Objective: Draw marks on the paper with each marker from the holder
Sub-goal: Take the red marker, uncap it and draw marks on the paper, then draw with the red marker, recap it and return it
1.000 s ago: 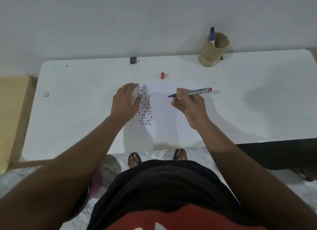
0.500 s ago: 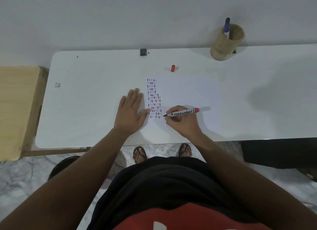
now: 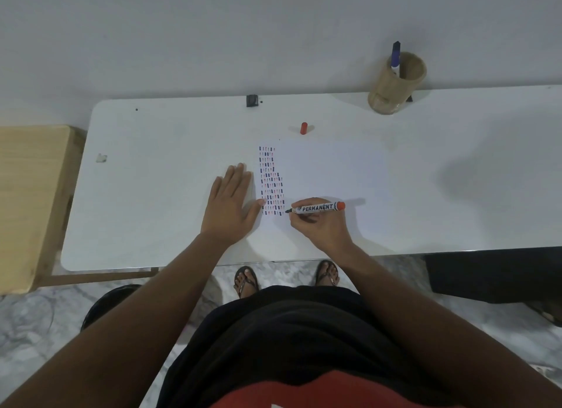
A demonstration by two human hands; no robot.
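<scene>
A white paper [image 3: 328,176] lies on the white table [image 3: 152,194], with rows of short blue and red marks down its left side. My right hand [image 3: 316,225] grips a red permanent marker [image 3: 316,207], its dark tip touching the paper at the bottom right of the marks. My left hand [image 3: 229,205] lies flat with fingers spread just left of the paper, thumb at its edge. The marker's red cap [image 3: 303,128] sits beyond the paper. A wooden holder [image 3: 395,88] at the far right holds a blue marker [image 3: 395,56].
A small black object [image 3: 251,100] rests at the table's far edge by the wall. A wooden bench [image 3: 30,200] adjoins the table on the left. My sandalled feet [image 3: 246,280] stand on marble floor below the near edge. A dark item [image 3: 492,273] lies under the table's right side.
My right hand has brought the marker from the upper part of the paper down to the bottom row of marks. My left hand slid down the paper's left edge. The camera view shifted.
</scene>
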